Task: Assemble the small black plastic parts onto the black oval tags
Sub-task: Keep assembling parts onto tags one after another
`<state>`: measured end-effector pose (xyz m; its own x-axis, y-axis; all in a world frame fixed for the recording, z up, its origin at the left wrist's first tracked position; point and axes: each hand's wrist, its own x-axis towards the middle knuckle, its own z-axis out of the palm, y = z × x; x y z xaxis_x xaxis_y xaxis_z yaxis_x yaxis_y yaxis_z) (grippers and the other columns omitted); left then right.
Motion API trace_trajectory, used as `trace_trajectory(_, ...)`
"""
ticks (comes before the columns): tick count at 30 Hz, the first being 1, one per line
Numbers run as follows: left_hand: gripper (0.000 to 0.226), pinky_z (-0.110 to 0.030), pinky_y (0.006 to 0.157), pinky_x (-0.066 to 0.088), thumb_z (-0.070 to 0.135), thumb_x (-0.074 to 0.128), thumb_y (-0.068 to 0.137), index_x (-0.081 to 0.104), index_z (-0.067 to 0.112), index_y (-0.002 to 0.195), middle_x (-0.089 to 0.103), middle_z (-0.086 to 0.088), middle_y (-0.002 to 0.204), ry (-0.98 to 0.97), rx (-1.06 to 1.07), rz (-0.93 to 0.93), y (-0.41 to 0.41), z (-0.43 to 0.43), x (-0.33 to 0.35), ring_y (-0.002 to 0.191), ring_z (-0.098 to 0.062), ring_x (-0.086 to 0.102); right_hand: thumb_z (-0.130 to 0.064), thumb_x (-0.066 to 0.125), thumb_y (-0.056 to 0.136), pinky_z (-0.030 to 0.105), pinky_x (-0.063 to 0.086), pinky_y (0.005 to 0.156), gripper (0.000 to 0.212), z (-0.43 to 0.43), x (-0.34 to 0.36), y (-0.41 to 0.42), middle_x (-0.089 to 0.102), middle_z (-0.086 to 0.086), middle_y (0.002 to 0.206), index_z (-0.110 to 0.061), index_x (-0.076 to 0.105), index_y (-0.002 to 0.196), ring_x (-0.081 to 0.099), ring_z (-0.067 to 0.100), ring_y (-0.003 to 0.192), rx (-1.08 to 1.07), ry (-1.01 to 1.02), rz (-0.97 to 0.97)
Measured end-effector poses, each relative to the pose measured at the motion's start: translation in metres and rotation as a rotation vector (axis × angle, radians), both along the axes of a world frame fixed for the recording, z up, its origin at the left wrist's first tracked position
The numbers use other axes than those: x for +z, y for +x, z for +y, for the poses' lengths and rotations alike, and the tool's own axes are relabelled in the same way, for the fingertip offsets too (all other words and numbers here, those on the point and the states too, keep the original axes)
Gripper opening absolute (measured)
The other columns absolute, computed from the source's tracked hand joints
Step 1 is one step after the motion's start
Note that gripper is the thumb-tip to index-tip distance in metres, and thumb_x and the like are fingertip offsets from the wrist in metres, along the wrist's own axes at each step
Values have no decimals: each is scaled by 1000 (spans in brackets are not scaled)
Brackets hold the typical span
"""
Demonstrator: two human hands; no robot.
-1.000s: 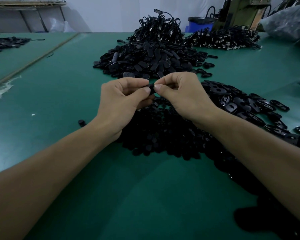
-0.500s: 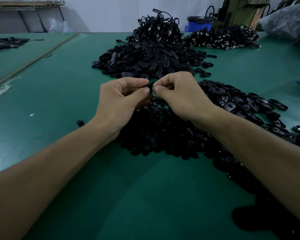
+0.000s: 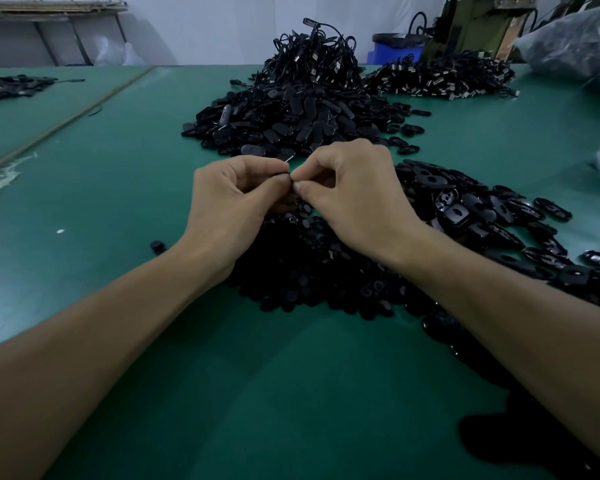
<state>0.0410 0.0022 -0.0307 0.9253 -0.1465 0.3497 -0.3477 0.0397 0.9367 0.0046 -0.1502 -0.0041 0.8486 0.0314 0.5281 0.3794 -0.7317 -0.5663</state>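
Note:
My left hand and my right hand meet fingertip to fingertip above the green table. Between them they pinch a black oval tag, almost wholly hidden by the fingers; only a sliver of its edge shows. Whether a small part sits on it I cannot tell. Under my hands lies a heap of small black parts. A spread of black oval tags lies to the right. A larger pile of black tags sits beyond my hands.
Behind the big pile rises a tangle of black cords, with a second cord pile at back right. A blue bin and a clear plastic bag stand at the far right. One stray black part lies left of my left wrist.
Both hands have stayed together at the same spot. The fingertips have closed in tighter, so the black tag between them shows less than before.

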Motion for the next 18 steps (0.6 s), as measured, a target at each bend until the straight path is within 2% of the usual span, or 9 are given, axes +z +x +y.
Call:
trace_trajectory(2,14,-18,65,54,2,70,91,72,15,90,77,-1,77,9,-4,-12,0,1,0,72,-12,73,-14,70,90,25,55,78,13,-1,1,0,71,-3,92,-17,80,98,64,7,85,5,-52,-34)
trace_trajectory(4,15,-18,64,54,3,71,91,73,17,89,77,-1,77,24,-11,-27,2,2,0,72,-11,72,-15,70,91,11,49,77,15,-2,1,0,68,-8,90,-20,79,102,59,-1,82,15,-78,-56)
trace_trajectory(6,14,-19,64,55,3,71,91,73,18,91,77,-1,78,42,-16,-32,3,4,0,71,-11,72,-15,71,90,7,46,73,14,-5,1,1,66,-16,83,-22,79,99,60,-5,77,35,17,-13)
trace_trajectory(8,15,-19,64,56,3,72,90,72,18,93,77,0,76,53,-21,-26,5,5,-1,68,-11,71,-19,73,89,10,50,70,11,-9,1,5,69,-13,81,-25,77,97,65,-4,75,39,162,94)
trace_trajectory(10,17,-19,63,55,3,72,89,71,19,95,76,0,73,62,-42,-28,7,7,-2,65,-11,70,-22,75,88,19,53,71,12,-14,1,9,72,-6,83,-23,75,100,68,2,75,59,264,212)
trace_trajectory(12,17,-19,63,55,4,73,89,70,19,97,76,-1,74,67,-65,-27,8,9,-3,65,-11,70,-15,74,89,24,54,69,12,-16,0,11,75,5,84,-16,75,101,70,9,74,130,353,296)
trace_trajectory(18,15,-16,62,54,0,72,89,73,15,91,76,-2,74,60,-102,5,8,9,-3,66,-9,70,-3,71,89,22,56,65,10,-23,1,14,75,12,78,-9,76,94,69,14,70,235,426,366)
